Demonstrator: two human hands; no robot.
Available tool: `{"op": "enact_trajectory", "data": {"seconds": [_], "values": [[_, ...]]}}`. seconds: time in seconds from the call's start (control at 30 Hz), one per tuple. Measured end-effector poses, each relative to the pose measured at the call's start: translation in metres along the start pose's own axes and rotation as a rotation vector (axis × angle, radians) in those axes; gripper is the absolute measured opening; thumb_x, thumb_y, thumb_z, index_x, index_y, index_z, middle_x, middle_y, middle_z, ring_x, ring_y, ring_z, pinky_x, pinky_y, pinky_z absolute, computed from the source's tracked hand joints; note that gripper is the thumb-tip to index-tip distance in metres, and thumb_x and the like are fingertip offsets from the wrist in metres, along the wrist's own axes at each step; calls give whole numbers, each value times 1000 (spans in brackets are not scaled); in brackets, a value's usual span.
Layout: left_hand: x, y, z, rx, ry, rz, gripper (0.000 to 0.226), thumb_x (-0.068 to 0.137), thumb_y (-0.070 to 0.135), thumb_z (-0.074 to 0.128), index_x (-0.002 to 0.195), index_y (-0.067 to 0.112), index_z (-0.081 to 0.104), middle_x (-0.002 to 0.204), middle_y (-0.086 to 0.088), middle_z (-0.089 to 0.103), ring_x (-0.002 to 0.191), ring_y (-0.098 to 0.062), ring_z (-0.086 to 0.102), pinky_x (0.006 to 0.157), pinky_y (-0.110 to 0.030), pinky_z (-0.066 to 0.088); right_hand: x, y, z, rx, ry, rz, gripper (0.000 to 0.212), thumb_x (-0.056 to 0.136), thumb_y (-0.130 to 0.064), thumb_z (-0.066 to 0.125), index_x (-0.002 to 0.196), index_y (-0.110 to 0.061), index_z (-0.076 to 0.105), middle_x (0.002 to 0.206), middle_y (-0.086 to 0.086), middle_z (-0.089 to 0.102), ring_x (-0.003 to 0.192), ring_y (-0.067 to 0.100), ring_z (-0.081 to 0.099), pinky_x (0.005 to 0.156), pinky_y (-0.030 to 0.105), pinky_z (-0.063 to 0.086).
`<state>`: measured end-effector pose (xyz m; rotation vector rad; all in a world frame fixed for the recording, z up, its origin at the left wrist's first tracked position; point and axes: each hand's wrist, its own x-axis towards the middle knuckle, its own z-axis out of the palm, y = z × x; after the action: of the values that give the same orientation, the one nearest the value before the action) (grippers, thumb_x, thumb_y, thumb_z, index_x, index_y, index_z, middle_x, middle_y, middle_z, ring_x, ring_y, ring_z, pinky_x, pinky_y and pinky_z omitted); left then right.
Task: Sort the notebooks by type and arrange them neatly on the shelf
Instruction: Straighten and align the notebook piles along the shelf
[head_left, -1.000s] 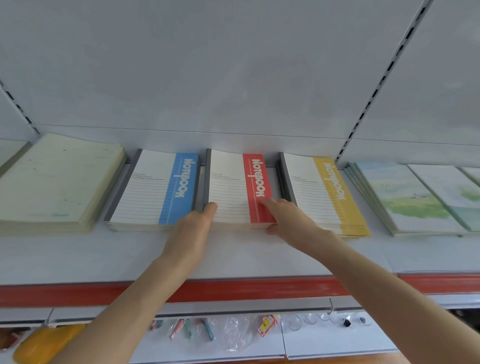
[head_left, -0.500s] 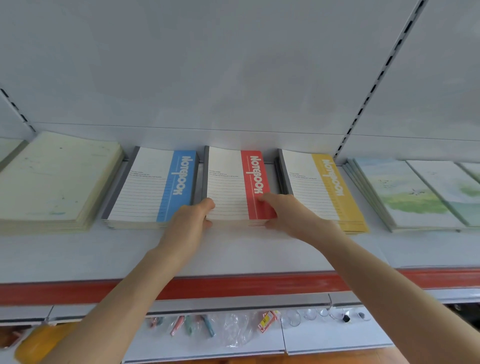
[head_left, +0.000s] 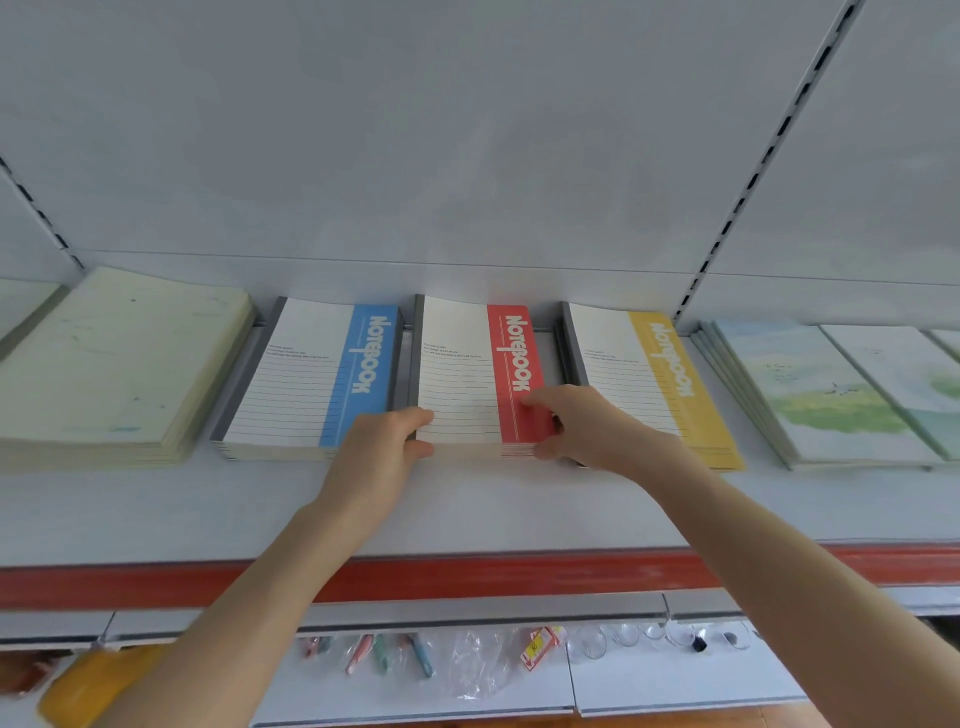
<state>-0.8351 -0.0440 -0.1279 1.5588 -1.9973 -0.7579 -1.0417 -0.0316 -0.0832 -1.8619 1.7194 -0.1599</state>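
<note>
Along the shelf (head_left: 467, 514) the sorting looks nearly finished: each kind of notebook lies flat in its own pile, side by side.

Far out at nine o'clock from the centre sits the cream stack (head_left: 114, 364), its edges fairly even. Next comes the blue stack (head_left: 311, 379), squared against a grey divider.

The left hand (head_left: 379, 452) grips the near left corner of the red stack (head_left: 467, 374), thumb on the top cover and the other fingers (head_left: 415, 449) curled against the front edge. The red stack lies at the centre of the shelf, between blue and yellow. The right hand (head_left: 587, 426) pinches its near right corner, forefinger on the red band and thumb low on the edge. I judge that both hands are squaring this pile.

At three o'clock from it lies the yellow stack (head_left: 644, 379), its lower books fanned slightly. Beyond that, the landscape stack (head_left: 810, 395) is splayed along its left side. Those two probably need straightening yet.
</note>
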Motion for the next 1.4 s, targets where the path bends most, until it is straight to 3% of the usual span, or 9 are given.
{"op": "enact_trajectory", "data": {"seconds": [0.17,0.3,0.5,0.63,0.87,1.0,1.13,1.27,1.4], "values": [[-3,4,-2,41,-26,33,44,91,10,56,134,8,47,118,-13,62,106,-19,57,85,-13,34,-2,0,2,-3,-3,-15,50,86,-4,60,133,-12,45,113,4,55,84,14,49,65,20,42],[-2,13,-4,118,-44,62,34,94,20,53,121,-1,55,88,-9,60,78,-15,53,70,-21,38,0,2,0,48,-12,-17,40,92,-15,55,131,-14,46,120,3,56,94,16,52,72,22,42],[45,30,-1,135,27,-44,32,98,14,40,120,-7,50,116,-22,58,98,-28,52,87,-35,38,41,1,-5,78,209,71,27,99,-19,36,119,-3,47,109,12,59,87,21,50,71,27,37],[72,23,2,30,34,-108,34,98,9,38,131,2,46,130,-15,53,119,-26,48,90,-26,37,68,1,-5,193,168,120,29,100,-18,34,126,-7,39,118,11,57,101,26,57,79,33,46],[81,16,7,30,53,-100,38,99,8,37,136,9,42,130,-10,53,106,-20,54,76,-17,35,81,3,1,121,206,141,30,99,-17,34,128,-9,39,115,9,59,99,26,58,79,33,48],[84,15,3,8,14,-89,37,98,8,40,135,8,42,131,-10,52,110,-20,52,84,-20,36,86,5,-3,169,206,145,21,98,-12,36,115,-6,46,103,6,58,85,20,56,69,27,46],[89,16,4,-5,-2,-112,36,98,8,39,134,7,40,121,-11,55,87,-11,48,77,-21,38,95,6,-6,251,265,174,11,96,-10,35,102,-7,44,93,8,59,80,20,58,67,29,48],[90,15,9,-20,7,-123,37,97,7,41,133,8,40,126,-11,53,94,-15,53,74,-19,40,101,6,-5,284,280,204,25,93,-12,37,115,-4,46,98,6,64,87,23,63,79,39,54],[91,12,8,-29,-10,-121,37,96,7,43,134,9,41,130,-8,51,109,-17,52,79,-19,39,101,7,-4,264,308,226,25,93,-9,37,116,-4,44,102,8,62,91,26,62,78,36,52]]}}
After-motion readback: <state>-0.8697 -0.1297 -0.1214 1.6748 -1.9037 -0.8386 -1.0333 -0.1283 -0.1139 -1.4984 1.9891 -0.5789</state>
